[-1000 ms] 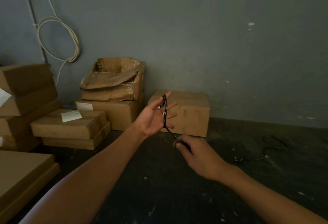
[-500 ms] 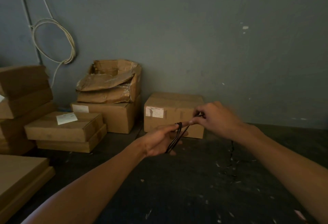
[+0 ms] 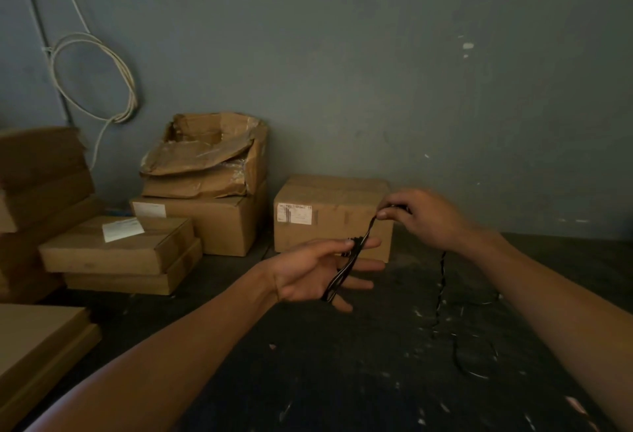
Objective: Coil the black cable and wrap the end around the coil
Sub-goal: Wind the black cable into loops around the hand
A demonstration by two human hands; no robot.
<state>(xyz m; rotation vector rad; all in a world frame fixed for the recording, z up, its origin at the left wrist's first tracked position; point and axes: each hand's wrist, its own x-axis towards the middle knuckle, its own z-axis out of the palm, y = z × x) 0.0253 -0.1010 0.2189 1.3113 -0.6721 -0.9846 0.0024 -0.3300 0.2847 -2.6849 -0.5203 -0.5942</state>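
Observation:
Several loops of the black cable [image 3: 343, 272] lie across the straight, spread fingers of my left hand [image 3: 310, 274], and the thumb presses them at the top. My right hand [image 3: 423, 217] is up and to the right of it and pinches the cable between thumb and fingertips. A short taut stretch runs from that pinch down to the loops. The rest of the cable hangs below my right hand and trails in loose bends over the dark floor [image 3: 342, 380].
A closed cardboard box [image 3: 329, 205] stands against the grey wall right behind my hands. More boxes [image 3: 116, 250] are stacked to the left, one torn open [image 3: 209, 157]. A white cable coil [image 3: 96, 78] hangs on the wall. Flat cardboard [image 3: 37, 339] lies at the lower left.
My right hand rose from below the left hand to above and right of it, carrying the cable over. My left hand dropped lower and tipped its fingers to the right, and more loops lie on it.

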